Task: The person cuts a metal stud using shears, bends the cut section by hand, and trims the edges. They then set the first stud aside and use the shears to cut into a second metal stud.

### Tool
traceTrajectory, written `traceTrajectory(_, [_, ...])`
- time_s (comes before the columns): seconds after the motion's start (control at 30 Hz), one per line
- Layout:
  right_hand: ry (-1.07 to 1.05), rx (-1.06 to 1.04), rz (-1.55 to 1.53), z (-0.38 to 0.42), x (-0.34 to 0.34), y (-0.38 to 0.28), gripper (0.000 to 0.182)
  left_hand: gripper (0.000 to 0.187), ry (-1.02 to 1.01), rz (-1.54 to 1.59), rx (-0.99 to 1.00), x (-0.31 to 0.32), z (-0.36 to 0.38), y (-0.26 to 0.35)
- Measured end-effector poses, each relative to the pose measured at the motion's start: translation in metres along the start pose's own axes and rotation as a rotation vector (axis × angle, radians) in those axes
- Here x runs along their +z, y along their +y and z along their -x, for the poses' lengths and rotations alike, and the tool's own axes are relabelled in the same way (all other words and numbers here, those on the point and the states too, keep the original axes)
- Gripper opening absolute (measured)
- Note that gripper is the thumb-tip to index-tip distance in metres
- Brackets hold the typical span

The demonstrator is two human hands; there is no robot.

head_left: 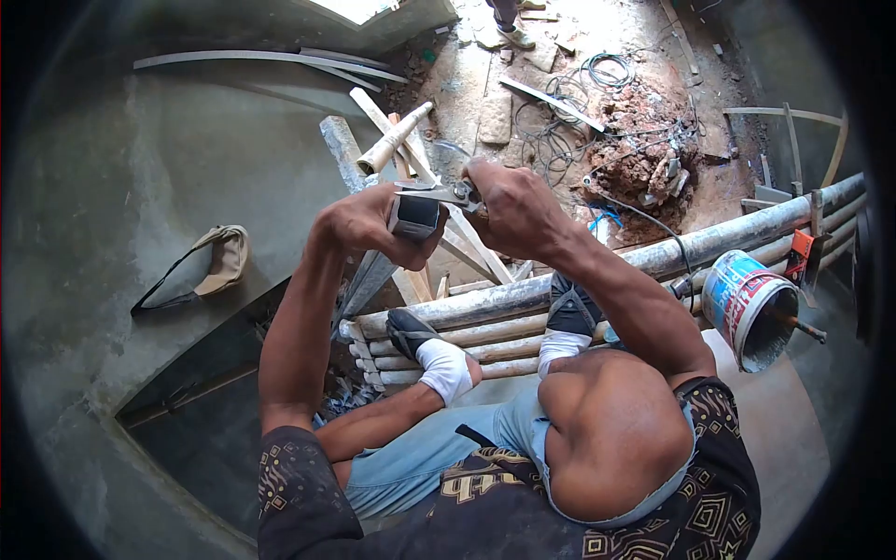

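Note:
My left hand [373,222] is wrapped round a short rectangular metal tube [415,217], whose dark open end faces me. In my right hand [511,203] is a metal cutting tool [459,192] that looks like snips. Its pointed blades reach left across the upper edge of the tube. Both hands are raised in front of me and close together. Below them are my bent legs, with white wraps [446,371] at the ankles and dark shoes [411,333] on the bamboo poles.
Long poles [747,233] run across under my feet. A paint bucket [747,303] hangs at the right. A tan bag [224,261] lies left. Beyond are timber pieces [341,149], coiled cables [607,70], a rubble heap [644,140] and another person's foot [516,37].

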State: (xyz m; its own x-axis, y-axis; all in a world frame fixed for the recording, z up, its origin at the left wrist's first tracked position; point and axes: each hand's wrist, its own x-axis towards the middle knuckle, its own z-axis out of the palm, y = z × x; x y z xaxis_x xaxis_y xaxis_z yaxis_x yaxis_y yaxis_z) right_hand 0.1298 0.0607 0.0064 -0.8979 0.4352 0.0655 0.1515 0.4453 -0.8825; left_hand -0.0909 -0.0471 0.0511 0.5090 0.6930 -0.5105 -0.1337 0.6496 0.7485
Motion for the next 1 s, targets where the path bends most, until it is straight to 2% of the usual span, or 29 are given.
traceTrajectory(0.2, [0.032,0.003,0.008,-0.002,0.003,0.003,0.021,0.039,-0.041,-0.027,-0.026,-0.006,-0.002,-0.004])
traceTrajectory(0.27, [0.121,-0.12,0.009,-0.007,0.005,-0.001,0.021,0.039,-0.031,0.032,0.008,-0.004,-0.006,-0.007])
traceTrajectory(0.4, [-0.016,0.026,-0.036,-0.009,0.004,-0.001,0.019,0.033,-0.06,0.048,-0.013,-0.01,-0.008,-0.002])
traceTrajectory(0.43, [0.003,-0.022,-0.022,-0.009,0.008,0.005,0.036,0.033,-0.054,0.07,-0.025,-0.009,-0.007,-0.005])
traceTrajectory(0.53, [-0.015,0.031,-0.039,-0.012,0.008,0.009,0.036,0.033,-0.058,0.055,-0.05,-0.014,-0.008,-0.004])
traceTrajectory(0.6, [0.006,-0.021,-0.047,-0.015,0.014,0.016,0.035,0.033,-0.075,0.088,-0.033,-0.022,-0.011,-0.006])
traceTrajectory(0.7, [0.014,-0.001,-0.042,-0.019,0.014,0.022,0.032,0.036,-0.163,0.039,0.015,-0.033,-0.018,-0.013])
traceTrajectory(0.8, [0.076,-0.097,-0.011,-0.021,0.012,0.019,0.03,0.034,-0.213,0.092,0.04,-0.031,-0.019,-0.011])
traceTrajectory(0.9, [-0.016,-0.029,0.043,-0.028,0.003,0.014,0.03,0.03,-0.275,0.092,0.058,-0.031,-0.02,-0.008])
traceTrajectory(1.0, [-0.039,-0.048,0.026,-0.028,0.006,0.02,0.031,0.03,-0.209,0.058,0.007,-0.031,-0.015,-0.003])
